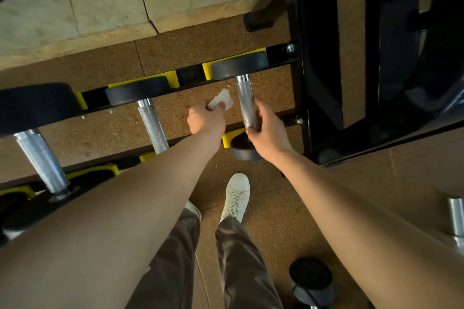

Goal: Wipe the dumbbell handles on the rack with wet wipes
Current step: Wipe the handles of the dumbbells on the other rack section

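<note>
Three dumbbells lie across the black rack [190, 75] on yellow cradles. My right hand [266, 130] grips the near end of the knurled handle [244, 98] of the rightmost dumbbell. My left hand [207, 119] holds a crumpled white wet wipe [222, 100] just left of that handle, not touching it. The middle dumbbell's handle [153, 125] and the large left dumbbell's handle [41, 160] stand free of both hands.
A black machine frame [324, 83] stands right of the rack. A pale stone wall runs behind it. My white shoes [237, 195] stand on the brown speckled floor. Another dumbbell [311, 278] lies on the floor at the lower right.
</note>
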Demonstrator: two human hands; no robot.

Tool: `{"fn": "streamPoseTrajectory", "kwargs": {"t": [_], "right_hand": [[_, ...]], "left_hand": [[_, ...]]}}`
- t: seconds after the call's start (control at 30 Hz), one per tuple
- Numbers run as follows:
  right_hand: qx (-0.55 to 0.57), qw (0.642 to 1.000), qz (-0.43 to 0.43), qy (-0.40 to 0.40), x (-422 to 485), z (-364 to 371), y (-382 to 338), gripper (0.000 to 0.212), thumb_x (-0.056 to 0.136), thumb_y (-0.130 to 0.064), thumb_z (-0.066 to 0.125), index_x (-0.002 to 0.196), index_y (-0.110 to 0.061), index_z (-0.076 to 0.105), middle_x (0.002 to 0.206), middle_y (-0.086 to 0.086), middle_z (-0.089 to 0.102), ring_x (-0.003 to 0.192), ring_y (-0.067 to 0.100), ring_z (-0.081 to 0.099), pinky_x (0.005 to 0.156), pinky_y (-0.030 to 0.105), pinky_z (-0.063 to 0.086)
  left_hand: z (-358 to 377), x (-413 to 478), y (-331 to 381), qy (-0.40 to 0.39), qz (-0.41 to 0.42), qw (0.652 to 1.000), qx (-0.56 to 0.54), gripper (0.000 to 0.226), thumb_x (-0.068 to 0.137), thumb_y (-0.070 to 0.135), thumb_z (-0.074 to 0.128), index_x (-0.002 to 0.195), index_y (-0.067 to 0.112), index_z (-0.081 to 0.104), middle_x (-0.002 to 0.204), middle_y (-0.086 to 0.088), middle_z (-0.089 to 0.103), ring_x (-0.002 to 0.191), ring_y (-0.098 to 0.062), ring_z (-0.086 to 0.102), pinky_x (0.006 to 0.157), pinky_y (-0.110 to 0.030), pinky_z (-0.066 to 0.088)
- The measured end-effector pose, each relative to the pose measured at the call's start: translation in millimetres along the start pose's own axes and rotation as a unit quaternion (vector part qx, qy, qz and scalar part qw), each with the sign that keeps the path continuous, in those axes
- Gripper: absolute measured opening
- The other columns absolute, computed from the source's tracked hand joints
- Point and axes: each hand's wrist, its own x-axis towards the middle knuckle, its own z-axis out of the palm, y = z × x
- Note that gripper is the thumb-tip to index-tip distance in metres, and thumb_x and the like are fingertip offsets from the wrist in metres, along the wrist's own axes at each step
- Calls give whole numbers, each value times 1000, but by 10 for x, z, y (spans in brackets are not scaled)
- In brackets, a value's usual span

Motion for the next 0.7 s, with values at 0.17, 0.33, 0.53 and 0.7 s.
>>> {"fn": "streamPoseTrajectory", "kwargs": {"t": [0.17,0.33,0.53,0.7], "right_hand": [[-40,999,-22,24,-27,70,91,83,93,-15,67,158,-31,19,157,-5,40,137,21,49,105,36,46],[22,1000,6,10,-7,54,61,79,92,-15,69,156,-33,25,155,-9,43,137,16,48,108,34,43],[90,994,-22,58,-12,-80,-9,68,82,-24,80,142,-27,47,137,-4,50,115,7,54,84,11,47],[153,987,-38,23,-23,-189,-173,43,87,-15,75,128,-16,62,121,-2,65,101,7,66,82,18,56]], "left_hand": [[101,-38,194,-87,34,995,-45,25,92,16,70,116,21,68,100,1,71,87,-13,73,76,-31,64],[-24,-174,-43,-170,52,976,127,8,94,20,69,89,25,64,93,-3,71,85,-16,70,67,-28,57],[-215,-255,-4,-198,76,971,114,25,97,25,66,120,19,69,106,2,68,98,-15,64,72,-25,48],[-243,-346,193,-240,45,969,-35,5,94,20,70,97,23,71,101,-8,72,90,-14,66,86,-31,56]]}}
